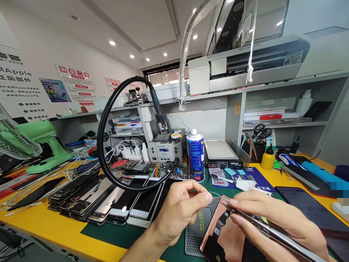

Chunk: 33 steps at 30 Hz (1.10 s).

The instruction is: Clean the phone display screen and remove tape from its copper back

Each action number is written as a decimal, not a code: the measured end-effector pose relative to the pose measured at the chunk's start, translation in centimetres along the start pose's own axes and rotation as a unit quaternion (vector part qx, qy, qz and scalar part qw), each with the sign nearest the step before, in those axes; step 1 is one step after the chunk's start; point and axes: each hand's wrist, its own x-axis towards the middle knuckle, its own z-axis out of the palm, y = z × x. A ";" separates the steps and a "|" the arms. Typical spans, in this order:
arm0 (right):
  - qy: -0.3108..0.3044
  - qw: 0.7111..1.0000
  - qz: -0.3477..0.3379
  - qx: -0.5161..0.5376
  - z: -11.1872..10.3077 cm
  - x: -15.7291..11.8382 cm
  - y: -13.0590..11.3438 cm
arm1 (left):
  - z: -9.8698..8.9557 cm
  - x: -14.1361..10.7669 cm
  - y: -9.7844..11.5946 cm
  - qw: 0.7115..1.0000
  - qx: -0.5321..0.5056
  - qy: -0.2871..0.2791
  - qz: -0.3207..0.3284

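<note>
My left hand (181,211) is closed in a pinch, thumb against forefinger, at the near end of a thin pale strip; what sits between the fingertips is too small to make out. My right hand (280,218) grips long metal tweezers (272,231), whose tips reach left toward the strip. Below both hands lies a copper-coloured and black phone part (229,236), tilted on a dark perforated mat (192,242). The right fingers cover part of its upper right edge.
Stacked phone screens (81,198) lie at the left. A blue spray can (195,156), a grey hot-air station (165,148) with a looped black hose (100,145), and a heating plate (222,150) stand behind. A dark phone (308,211) lies at the right.
</note>
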 end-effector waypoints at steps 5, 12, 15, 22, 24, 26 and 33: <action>0.013 0.999 0.037 -0.018 0.0 0.4 -0.2 | -0.2 0.0 0.2 0.999 -0.005 0.019 0.034; 0.045 0.991 0.127 -0.026 -0.2 -0.1 -0.1 | -0.7 -0.2 -0.1 0.999 -0.050 0.018 0.009; 0.055 0.987 0.143 -0.047 -0.1 -0.2 0.0 | -0.5 -0.3 -0.3 0.997 -0.077 0.008 -0.001; 0.055 0.985 0.157 -0.056 -0.1 0.0 0.0 | -0.4 -0.6 -0.8 0.998 -0.060 0.001 0.017; 0.051 0.983 0.167 -0.046 -0.1 -0.2 0.1 | -0.3 -0.7 -1.0 0.999 -0.041 0.002 0.029; 0.047 0.983 0.173 -0.035 -0.1 -0.3 0.2 | 0.0 -0.7 -1.0 0.998 -0.015 0.009 0.053; 0.026 0.978 0.207 0.000 -0.4 -0.7 0.4 | 0.4 -0.4 -1.0 0.981 0.092 0.018 0.172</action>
